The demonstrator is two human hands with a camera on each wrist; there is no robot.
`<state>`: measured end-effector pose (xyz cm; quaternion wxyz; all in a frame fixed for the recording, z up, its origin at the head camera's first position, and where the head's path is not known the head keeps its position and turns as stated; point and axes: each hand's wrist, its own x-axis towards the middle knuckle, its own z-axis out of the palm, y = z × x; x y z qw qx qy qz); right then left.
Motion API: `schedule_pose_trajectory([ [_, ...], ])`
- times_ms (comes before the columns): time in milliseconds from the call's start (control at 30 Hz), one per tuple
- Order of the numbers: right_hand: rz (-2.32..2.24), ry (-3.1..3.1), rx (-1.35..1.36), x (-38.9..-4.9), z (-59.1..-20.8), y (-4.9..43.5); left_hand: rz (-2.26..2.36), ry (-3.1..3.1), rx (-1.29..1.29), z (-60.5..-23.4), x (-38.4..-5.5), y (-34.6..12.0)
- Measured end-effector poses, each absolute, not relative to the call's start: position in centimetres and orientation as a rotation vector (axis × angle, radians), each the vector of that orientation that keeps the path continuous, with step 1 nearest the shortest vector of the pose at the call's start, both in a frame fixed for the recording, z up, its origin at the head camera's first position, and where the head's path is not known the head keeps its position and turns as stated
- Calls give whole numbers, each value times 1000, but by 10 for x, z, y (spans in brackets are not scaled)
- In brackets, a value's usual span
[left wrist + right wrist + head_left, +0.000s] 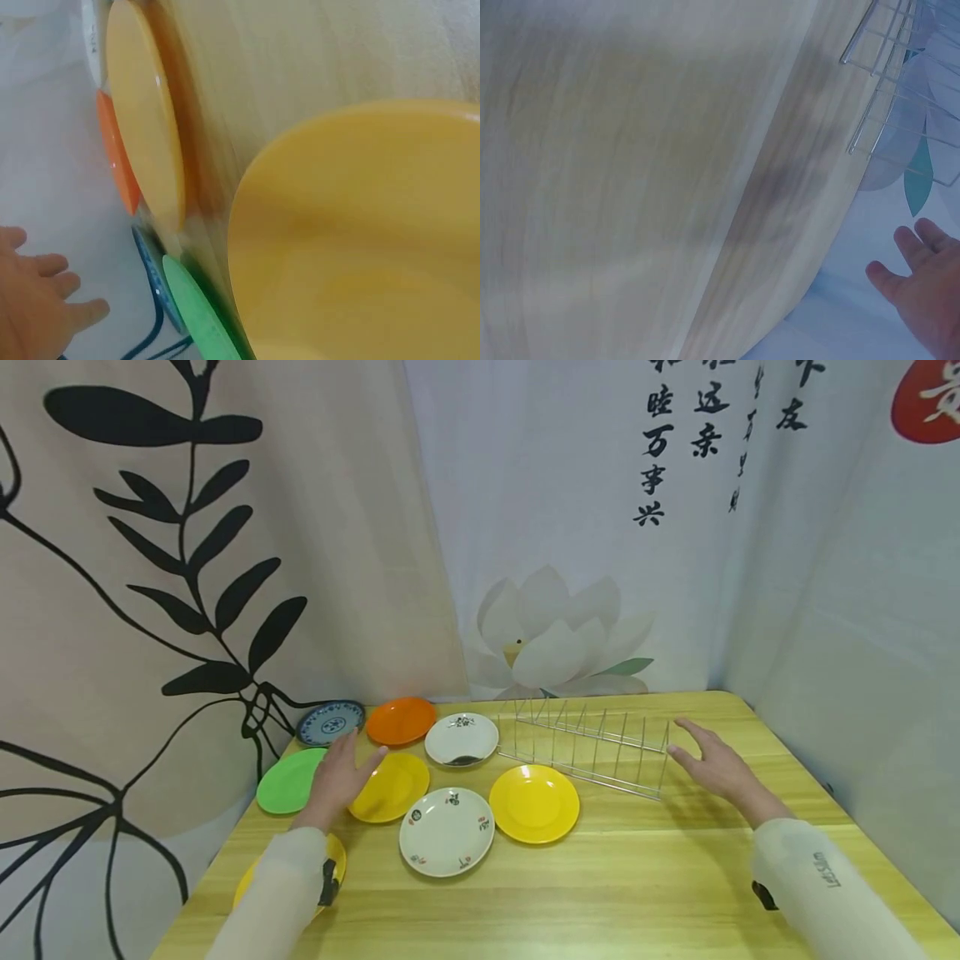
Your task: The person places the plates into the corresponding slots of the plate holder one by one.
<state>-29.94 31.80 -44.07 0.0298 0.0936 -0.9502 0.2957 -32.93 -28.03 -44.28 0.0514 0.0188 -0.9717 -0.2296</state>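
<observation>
My left hand (339,783) hovers above the plates with its fingers spread and holds nothing. Under and beside it lie a green plate (287,782) and a yellow plate (399,789). Another yellow plate (360,225) fills much of the left wrist view; my forearm partly hides it in the head view. To the right, my right hand (716,764) is raised beside the end of a wire plate rack (592,750), fingers extended and nothing in them. In the right wrist view a small gap shows between this hand and the rack (889,82).
At the back stand a blue patterned plate (330,723), an orange plate (401,721) and a white plate (461,735). A floral white plate (447,832) and a yellow plate (535,804) lie nearer. Curtains (360,527) hang behind the wooden table (600,893).
</observation>
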Motion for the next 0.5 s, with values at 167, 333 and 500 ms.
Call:
schedule_pose_trajectory([
  [167,956,-2906,276,-301,-442,314,-930,-2897,134,-437,-328,-294],
  [333,1009,-2891,290,-303,-445,311,-1144,-2811,238,-430,-323,-309],
  [500,1052,-2881,296,-304,-447,309,-1290,-2687,337,-428,-320,-327],
])
